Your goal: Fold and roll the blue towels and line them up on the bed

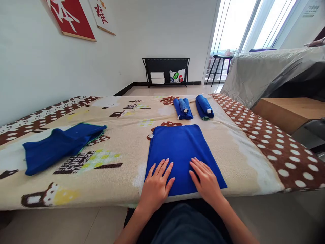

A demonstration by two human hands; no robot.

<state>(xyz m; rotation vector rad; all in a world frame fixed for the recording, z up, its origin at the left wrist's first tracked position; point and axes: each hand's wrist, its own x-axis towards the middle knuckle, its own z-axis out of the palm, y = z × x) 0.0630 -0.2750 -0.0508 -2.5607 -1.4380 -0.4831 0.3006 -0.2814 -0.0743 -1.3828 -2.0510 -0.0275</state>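
Note:
A blue cloth (181, 145) lies spread flat near the bed's front edge, with a small white tag at its upper left. My left hand (157, 183) rests palm down on its lower left part, fingers apart. On the lower right part of the same cloth lies my right hand (205, 179), also flat and holding nothing. Beyond the cloth are rolled blue cloths (183, 109) and, to their right, another blue roll (204, 107). A crumpled blue cloth (61, 145) with green edging sits at the left.
All the cloths lie on a patterned beige blanket (127, 135) with brown dotted borders. A wooden box (284, 110) and a plastic-covered object (266, 67) stand at the right. By the far wall is a black rack (166, 64). Part of another person's hand (316, 43) shows at the right edge.

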